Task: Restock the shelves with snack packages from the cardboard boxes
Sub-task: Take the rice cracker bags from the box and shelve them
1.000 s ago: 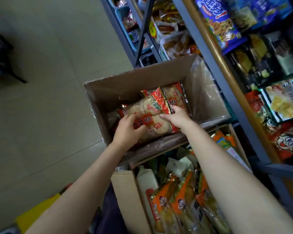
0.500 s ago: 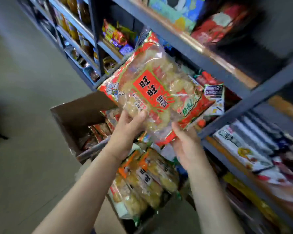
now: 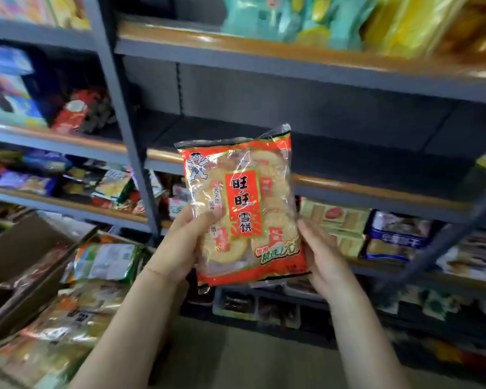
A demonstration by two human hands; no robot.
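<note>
- Rice cracker bag (image 3: 243, 209) lifted clear of the cardboard box (image 3: 26, 265) and turned upright, label facing the camera, top seal up, in front of the bare grey shelf (image 3: 348, 153) at centre.
- Held from both lower edges: left hand (image 3: 180, 248) with thumb pressed across the front of the film and the other fingers hidden behind; right hand (image 3: 323, 256) with fingers together along the right edge, cupping rather than pinching, thumb out of sight.
- Bag not yet touching the shelf board; hung just near of its wooden front lip (image 3: 362, 186), partly covering it.
- Judged as the carry step nearly over, the placing step next: open space behind the bag looked ready to take it, standing or laid flat.
- Likely trouble: slippery, crinkly film and brittle crackers inside, so a light squeeze and a level push seemed wiser than a shove.
- Against half a second before: bag then tilted, label slanting, held lower and to the left over the boxes; now squared up and raised to shelf height.
- Against a full second before: both hands then down inside the box on the stacked bags; box now off at the lower left, with more snack packages (image 3: 68, 313) beside it awaiting their turn.
- View swung from floor and boxes up to the shelving.
</note>
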